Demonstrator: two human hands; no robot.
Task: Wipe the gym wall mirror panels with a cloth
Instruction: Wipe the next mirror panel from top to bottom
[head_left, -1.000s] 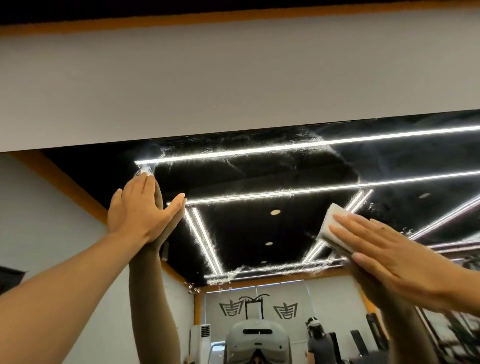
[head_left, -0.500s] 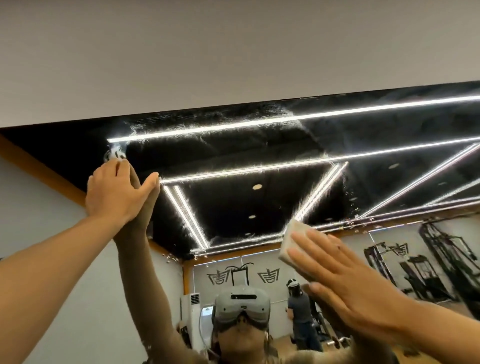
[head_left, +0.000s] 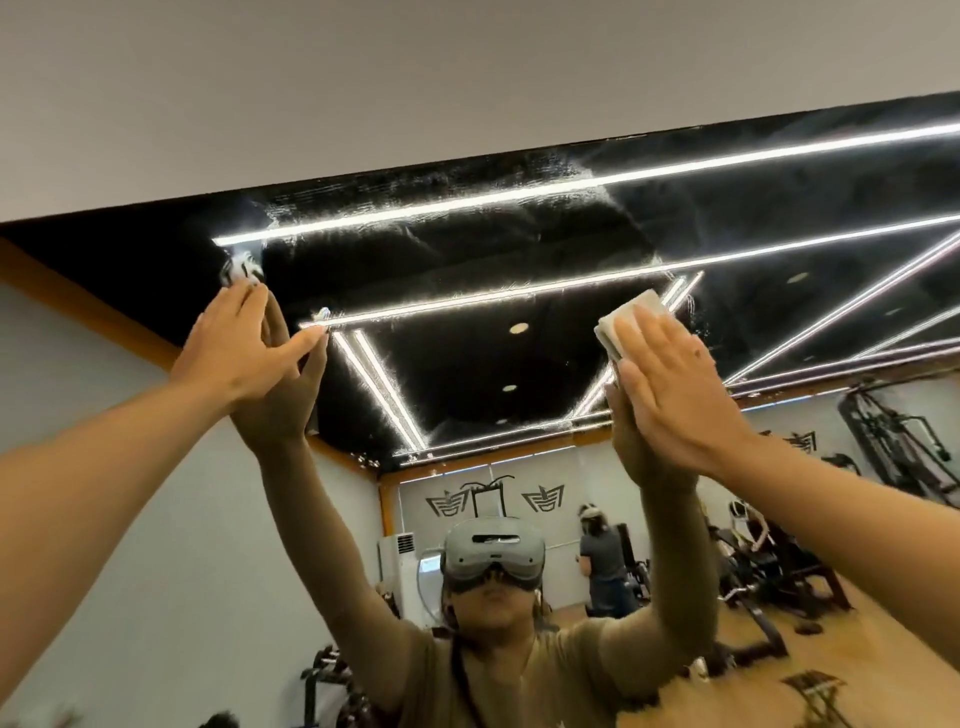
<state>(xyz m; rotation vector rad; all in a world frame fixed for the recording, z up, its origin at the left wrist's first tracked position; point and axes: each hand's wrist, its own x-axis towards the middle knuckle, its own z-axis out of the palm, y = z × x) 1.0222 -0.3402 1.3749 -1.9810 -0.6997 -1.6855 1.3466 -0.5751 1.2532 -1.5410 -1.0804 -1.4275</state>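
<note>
Mirror (head_left: 519, 374): cloth (head_left: 621, 325) flat under right hand (head_left: 675, 384).

Both arms reach up, left hand (head_left: 236, 345) and right hand (head_left: 680, 389) flat with fingers (head_left: 652, 338) straight.

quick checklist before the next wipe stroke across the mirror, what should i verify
1. Cloth flat under right hand: ok, straight fingers press it on the glass.
2. Left hand braced flat on mirror: ok.
3. Streaks left near top edge: not ok, smears show along it.
4. White smudge above the left fingertips: not ok, still there.
5. Cloth clean enough: cannot tell.
</note>
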